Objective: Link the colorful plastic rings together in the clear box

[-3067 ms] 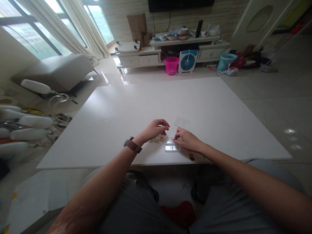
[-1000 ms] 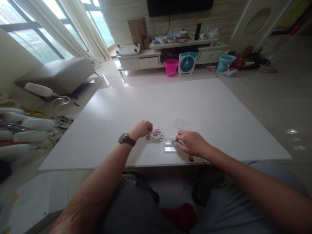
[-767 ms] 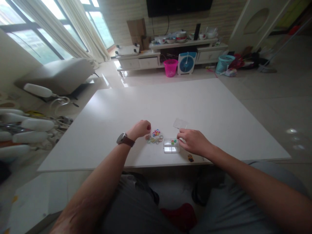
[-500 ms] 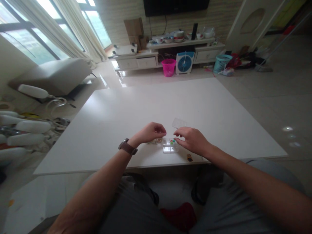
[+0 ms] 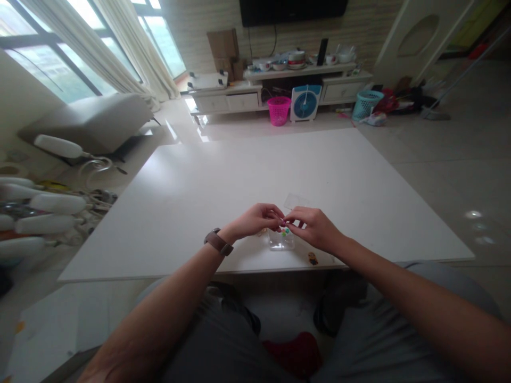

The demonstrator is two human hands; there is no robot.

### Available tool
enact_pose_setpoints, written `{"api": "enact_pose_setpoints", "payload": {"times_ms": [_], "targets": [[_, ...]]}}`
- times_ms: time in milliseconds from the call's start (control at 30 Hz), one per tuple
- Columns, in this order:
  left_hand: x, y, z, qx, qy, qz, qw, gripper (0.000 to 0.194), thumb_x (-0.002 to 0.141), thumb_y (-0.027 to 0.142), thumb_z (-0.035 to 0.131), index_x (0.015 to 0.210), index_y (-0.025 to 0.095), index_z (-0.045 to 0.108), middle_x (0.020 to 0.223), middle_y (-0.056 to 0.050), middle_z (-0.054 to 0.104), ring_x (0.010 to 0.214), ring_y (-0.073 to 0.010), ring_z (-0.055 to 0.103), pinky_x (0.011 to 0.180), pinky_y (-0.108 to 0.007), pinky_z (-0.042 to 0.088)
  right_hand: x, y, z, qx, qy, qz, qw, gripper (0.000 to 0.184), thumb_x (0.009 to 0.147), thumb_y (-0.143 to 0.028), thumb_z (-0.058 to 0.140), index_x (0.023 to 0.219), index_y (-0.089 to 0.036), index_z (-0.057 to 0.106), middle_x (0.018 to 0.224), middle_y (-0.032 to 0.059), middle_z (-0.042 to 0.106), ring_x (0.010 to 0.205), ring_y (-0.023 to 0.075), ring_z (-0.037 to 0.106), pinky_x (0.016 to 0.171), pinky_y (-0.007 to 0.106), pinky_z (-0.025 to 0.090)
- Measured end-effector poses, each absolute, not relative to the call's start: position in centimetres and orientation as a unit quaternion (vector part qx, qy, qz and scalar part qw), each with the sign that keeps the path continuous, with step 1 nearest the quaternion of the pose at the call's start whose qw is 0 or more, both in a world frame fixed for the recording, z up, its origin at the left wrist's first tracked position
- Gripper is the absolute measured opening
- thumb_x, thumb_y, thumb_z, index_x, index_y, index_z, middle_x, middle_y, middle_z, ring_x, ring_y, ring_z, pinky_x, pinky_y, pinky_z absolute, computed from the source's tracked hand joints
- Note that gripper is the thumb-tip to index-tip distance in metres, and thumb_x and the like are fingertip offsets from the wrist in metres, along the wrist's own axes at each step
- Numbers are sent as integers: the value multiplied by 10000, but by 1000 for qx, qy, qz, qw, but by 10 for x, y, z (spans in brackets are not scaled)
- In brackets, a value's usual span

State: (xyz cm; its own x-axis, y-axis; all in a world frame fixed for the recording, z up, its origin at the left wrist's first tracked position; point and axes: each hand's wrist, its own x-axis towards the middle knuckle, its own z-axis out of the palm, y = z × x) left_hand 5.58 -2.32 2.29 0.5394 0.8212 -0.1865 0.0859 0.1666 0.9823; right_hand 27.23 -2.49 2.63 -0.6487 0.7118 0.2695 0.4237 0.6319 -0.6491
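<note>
My left hand and my right hand meet fingertip to fingertip just above a small clear compartment box near the front edge of the white table. Both hands are pinched; something tiny and reddish shows between the fingertips, too small to name. Coloured bits lie in one compartment of the box. The box's clear lid lies flat just beyond my right hand. My left hand covers most of the pile of small coloured rings beside the box. A brown watch sits on my left wrist.
A small dark sticker or object lies by the table's front edge under my right wrist. Beyond the table are a pink basket, a blue fan, a teal basket and a low TV cabinet. A grey sofa and white cylinders stand at left.
My left hand left the ring pile and moved right and up to meet my right hand over the box. My right hand lifted off the box into a pinch.
</note>
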Motion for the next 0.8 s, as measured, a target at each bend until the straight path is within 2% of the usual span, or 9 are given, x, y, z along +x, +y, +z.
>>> {"api": "enact_pose_setpoints", "payload": {"times_ms": [200,367,533,800], "targets": [[57,-24,14,612,384,278,633,234,805,280,715,956,126,626,851,-90,733,802,-153,691,766,-292,537,272,-22,26,-345,-848,316,248,72,835,-211,625,858,-174,683,779,18,674,682,128,596,657,242,458],[55,-23,13,723,496,238,419,105,838,218,607,902,153,658,774,-38,694,668,-127,636,601,-227,471,275,-14,15,-360,-880,270,151,78,812,-175,620,782,-163,691,720,15,664,651,124,566,636,238,406],[54,-25,12,815,501,175,233,164,801,106,517,868,177,649,835,-28,685,705,-137,617,653,-250,460,274,-9,-1,-358,-897,242,91,168,836,-140,578,745,-160,718,751,41,702,686,138,588,672,244,395],[50,-27,9,845,495,132,153,159,826,140,498,904,195,625,920,-33,677,764,-152,611,672,-260,449,266,-13,0,-336,-920,195,54,173,853,-133,541,834,-165,710,844,61,699,799,168,599,720,250,391]]}}
